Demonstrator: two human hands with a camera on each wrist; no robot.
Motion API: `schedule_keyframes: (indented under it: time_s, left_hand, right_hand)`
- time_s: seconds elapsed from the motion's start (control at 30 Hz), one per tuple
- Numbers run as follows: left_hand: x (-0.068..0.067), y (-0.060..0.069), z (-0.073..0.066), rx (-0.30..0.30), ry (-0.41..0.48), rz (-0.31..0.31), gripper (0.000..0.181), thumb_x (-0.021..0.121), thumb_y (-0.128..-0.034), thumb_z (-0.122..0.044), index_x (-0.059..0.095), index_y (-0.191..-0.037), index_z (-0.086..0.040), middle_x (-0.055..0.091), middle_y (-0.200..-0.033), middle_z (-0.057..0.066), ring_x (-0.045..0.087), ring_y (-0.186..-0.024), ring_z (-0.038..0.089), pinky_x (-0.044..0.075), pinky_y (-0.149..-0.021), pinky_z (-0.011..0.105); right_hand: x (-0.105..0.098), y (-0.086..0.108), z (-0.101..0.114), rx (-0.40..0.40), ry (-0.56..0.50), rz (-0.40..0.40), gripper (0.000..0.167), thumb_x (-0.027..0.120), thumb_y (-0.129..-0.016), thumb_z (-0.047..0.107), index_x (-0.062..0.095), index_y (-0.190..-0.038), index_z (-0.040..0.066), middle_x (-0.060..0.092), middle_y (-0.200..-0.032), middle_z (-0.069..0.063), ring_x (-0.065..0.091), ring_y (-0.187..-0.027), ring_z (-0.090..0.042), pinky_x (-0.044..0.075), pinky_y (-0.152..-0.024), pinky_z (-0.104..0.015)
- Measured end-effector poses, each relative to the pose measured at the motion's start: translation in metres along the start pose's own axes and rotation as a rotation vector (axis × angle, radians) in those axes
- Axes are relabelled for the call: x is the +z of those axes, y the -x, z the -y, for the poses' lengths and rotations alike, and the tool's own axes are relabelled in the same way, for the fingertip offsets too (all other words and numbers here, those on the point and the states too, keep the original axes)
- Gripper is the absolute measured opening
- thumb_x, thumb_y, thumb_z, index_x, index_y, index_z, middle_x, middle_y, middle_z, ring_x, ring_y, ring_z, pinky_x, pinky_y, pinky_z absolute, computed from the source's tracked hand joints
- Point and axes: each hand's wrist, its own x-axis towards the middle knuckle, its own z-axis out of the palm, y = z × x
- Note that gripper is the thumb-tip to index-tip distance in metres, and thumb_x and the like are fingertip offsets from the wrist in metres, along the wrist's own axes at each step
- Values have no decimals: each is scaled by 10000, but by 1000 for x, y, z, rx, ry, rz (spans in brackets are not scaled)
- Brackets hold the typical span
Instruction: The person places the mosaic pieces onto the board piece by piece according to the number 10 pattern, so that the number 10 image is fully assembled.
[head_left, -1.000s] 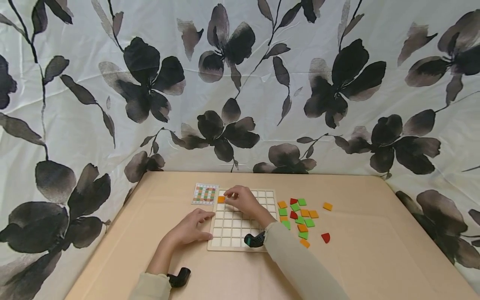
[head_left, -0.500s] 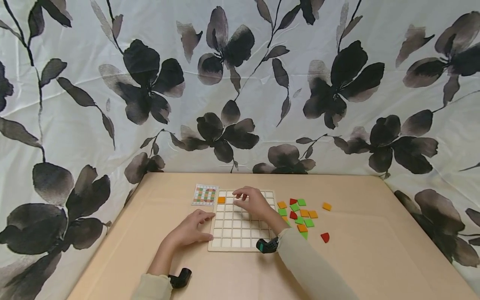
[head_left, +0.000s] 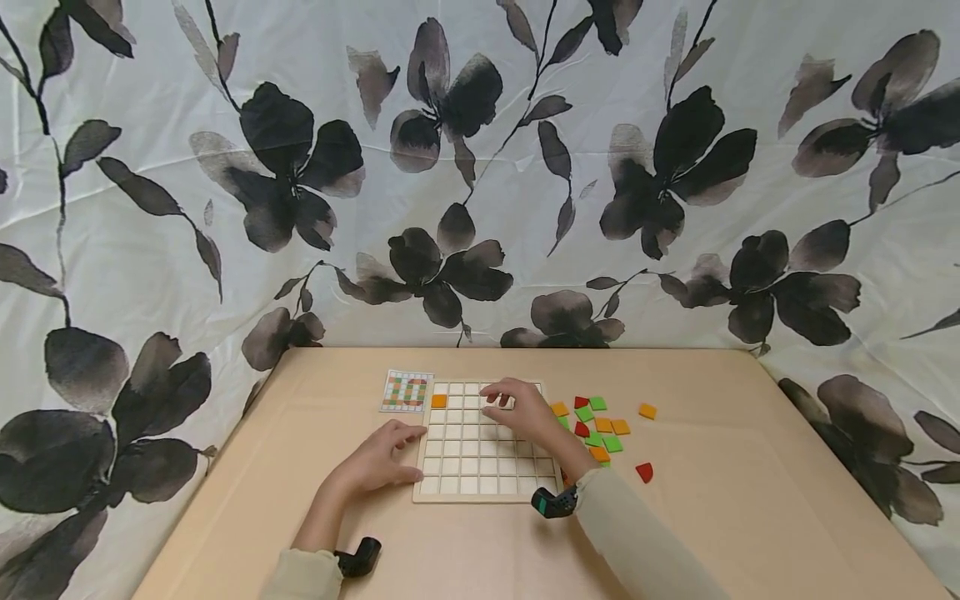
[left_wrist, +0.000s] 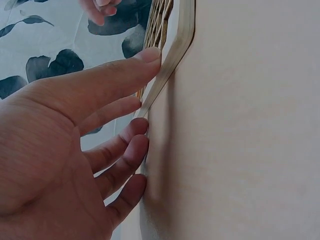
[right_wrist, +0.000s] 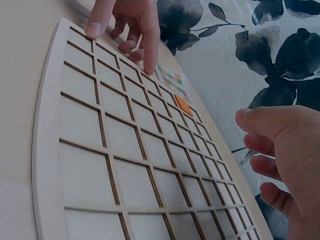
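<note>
A pale wooden grid board lies on the table, and one orange square tile sits in a cell near its upper left corner. My left hand touches the board's left edge; in the left wrist view its thumb and fingertips rest along the wooden rim. Above the upper right part of the grid hovers my right hand, with loosely bent fingers. The right wrist view shows nothing between the fingers of that right hand, which is apart from the board.
A patterned card with coloured squares lies at the board's upper left. Right of the board, several loose green tiles, orange tiles and red rounded pieces are scattered. A floral cloth hangs behind the table.
My right hand has moved right across the board, away from the orange tile, which stays in its cell. The left hand keeps its place at the board's edge.
</note>
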Motion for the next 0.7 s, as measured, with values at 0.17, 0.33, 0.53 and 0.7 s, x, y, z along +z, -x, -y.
schedule_keyframes:
  time_s: [0.17, 0.33, 0.53, 0.7]
  left_hand:
    - [1, 2, 1, -2, 12, -3, 692, 830, -740, -254, 549, -1366, -163, 513, -1165, 22, 481, -1063, 199, 411, -875, 397]
    - [1, 5, 1, 0, 22, -6, 689, 831, -740, -245, 551, -1363, -153, 517, -1163, 34, 490, -1066, 211, 411, -878, 398]
    - [1, 6, 2, 13, 7, -4, 693, 825, -750, -257, 542, -1373, -145, 524, -1185, 49, 501, -1068, 210, 415, -894, 404]
    - [0, 5, 1, 25, -2, -9, 691, 825, -751, -254, 542, -1371, -145, 528, -1203, 58, 513, -1068, 210, 421, -899, 420]
  right_hand:
    - [-7, 9, -11, 18, -6, -22, 286, 723, -864, 200, 705, -1142, 135, 655, -956, 18, 559, -843, -128, 481, -690, -239]
    - [-15, 17, -17, 45, -5, -31, 296, 718, -868, 202, 699, -1153, 123, 653, -970, 29, 557, -855, -137, 489, -702, -241]
    - [-24, 25, -26, 46, 7, -70, 281, 727, -861, 207, 711, -1131, 129, 655, -953, 24, 548, -835, -134, 478, -676, -222]
    - [-37, 34, -31, 40, 26, -88, 298, 728, -861, 212, 706, -1145, 123, 668, -990, -11, 551, -853, -160, 476, -647, -230]
